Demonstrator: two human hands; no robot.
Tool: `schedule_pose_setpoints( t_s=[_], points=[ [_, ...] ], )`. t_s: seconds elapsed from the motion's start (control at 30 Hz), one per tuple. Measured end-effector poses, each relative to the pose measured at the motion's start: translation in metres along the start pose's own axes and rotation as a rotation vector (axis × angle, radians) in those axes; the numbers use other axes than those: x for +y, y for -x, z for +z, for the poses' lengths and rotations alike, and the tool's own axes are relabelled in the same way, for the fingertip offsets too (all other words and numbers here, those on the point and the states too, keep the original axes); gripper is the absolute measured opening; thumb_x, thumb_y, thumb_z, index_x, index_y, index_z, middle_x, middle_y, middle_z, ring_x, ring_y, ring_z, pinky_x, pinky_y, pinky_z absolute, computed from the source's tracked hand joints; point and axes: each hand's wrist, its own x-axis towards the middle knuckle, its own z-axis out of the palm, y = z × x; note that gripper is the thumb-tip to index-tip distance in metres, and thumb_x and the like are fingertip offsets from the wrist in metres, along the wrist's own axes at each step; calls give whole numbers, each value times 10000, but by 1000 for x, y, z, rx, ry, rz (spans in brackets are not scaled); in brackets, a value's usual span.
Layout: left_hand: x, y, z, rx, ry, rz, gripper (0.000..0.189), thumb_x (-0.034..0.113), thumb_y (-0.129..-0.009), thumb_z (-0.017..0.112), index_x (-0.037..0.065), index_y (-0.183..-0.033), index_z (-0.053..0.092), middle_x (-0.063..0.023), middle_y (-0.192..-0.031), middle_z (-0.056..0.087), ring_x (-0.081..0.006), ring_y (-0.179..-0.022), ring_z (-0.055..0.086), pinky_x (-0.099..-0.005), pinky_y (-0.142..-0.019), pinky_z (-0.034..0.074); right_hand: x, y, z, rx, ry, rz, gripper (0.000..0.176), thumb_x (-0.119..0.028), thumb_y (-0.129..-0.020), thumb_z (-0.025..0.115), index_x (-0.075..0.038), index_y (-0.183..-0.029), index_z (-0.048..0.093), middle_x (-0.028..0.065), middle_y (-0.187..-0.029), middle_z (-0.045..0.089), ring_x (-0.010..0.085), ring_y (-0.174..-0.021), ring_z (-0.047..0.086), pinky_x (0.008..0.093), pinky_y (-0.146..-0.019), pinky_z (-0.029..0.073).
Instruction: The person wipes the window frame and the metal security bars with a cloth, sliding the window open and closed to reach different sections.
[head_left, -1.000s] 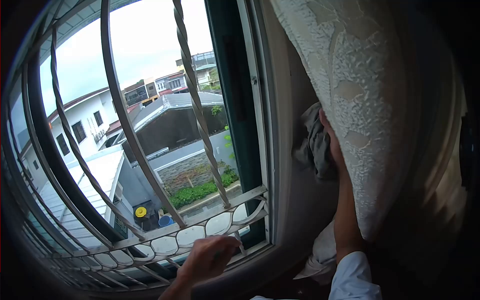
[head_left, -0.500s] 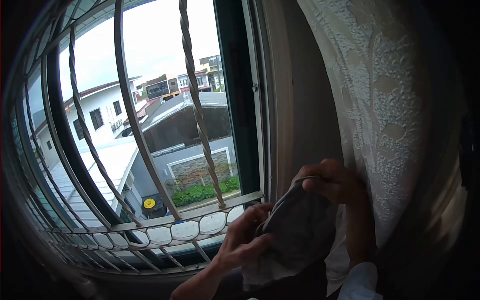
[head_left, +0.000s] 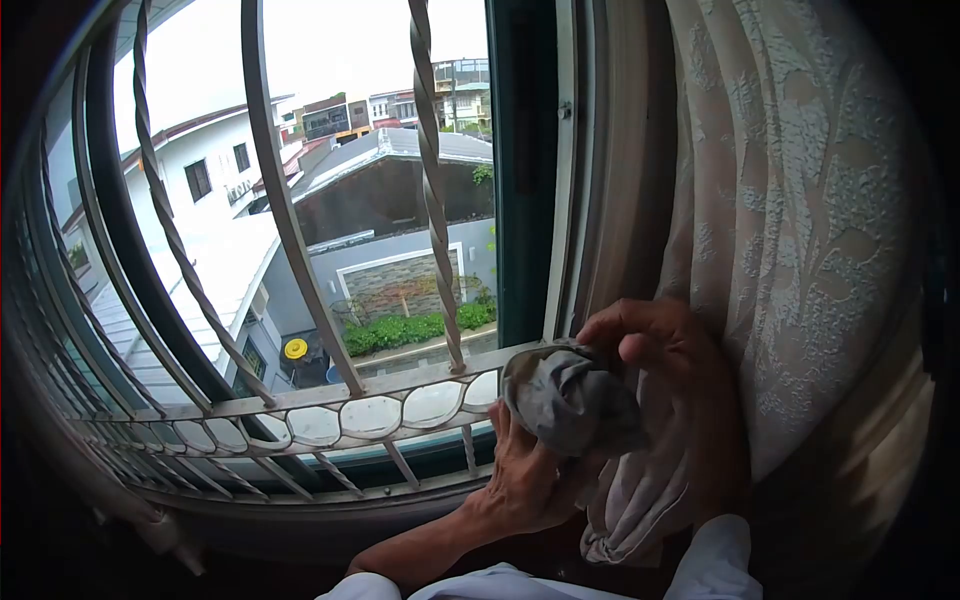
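A grey cloth (head_left: pixel 570 400) is bunched into a rounded wad in front of the window grille's lower rail. My left hand (head_left: pixel 520 480) is closed around it from below and from the left, with part of the fingers hidden behind the folds. Over the upper right side of the wad, my right hand (head_left: pixel 665 340) is curved, its thumb apart from the fingers and its fingertips right at the cloth's top edge. Paler gathered fabric (head_left: pixel 640 515) hangs below the wad, between my forearms.
A metal window grille (head_left: pixel 440 200) with straight and twisted bars stands in front of me on the left. On the right hangs a lace-patterned curtain (head_left: pixel 800 250), close beside my right arm. Outside are roofs, a green hedge (head_left: pixel 410 330) and a yellow round lid (head_left: pixel 295 348).
The cloth has gone from stretched between both hands to a bunched wad. My right hand has loosened from its edge. The view has shifted, showing more of the curtain.
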Motion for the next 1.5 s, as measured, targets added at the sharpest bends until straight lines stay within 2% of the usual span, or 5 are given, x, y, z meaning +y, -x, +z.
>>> schedule_pose_setpoints(
  t_s=[0.43,0.53,0.7,0.9,1.5],
  points=[
    [-12,-95,-63,-455,-63,37,362,7,-728,636,-56,-1083,606,-233,-1140,597,-374,-1193,526,-516,-1023,414,5,-16,13,256,154,-179,564,-149,-751,865,8,-1223,599,138,-1015,703,253,-895,723,321,-773,576],
    [-27,-137,-89,-187,-223,-90,251,36,-735,713,4,-983,692,-171,-1109,675,-315,-1157,608,-460,-992,485,12,-15,14,359,507,-325,409,-138,-778,815,-30,-1123,625,102,-984,700,236,-905,712,329,-776,546],
    [-51,-257,-93,-64,-1359,589,175,-22,-741,703,35,-906,711,-102,-1102,655,-274,-1147,536,-449,-931,438,18,-33,21,314,1117,-695,323,-195,-805,732,-95,-1097,637,48,-989,703,185,-939,681,361,-738,450],
    [-61,-288,-86,-132,-1395,791,88,108,-745,794,139,-697,726,-33,-975,662,-172,-1078,545,-426,-902,380,36,-40,11,376,1232,-766,327,-244,-813,706,-109,-1102,636,21,-971,713,183,-980,666,399,-753,386],
    [-33,-316,-78,-269,-1410,463,61,179,-716,701,121,-709,716,-45,-820,620,-254,-937,571,-466,-811,406,18,-39,-16,288,1113,-809,271,-162,-803,729,-82,-1042,629,15,-897,720,156,-980,650,353,-790,374]
  ],
)
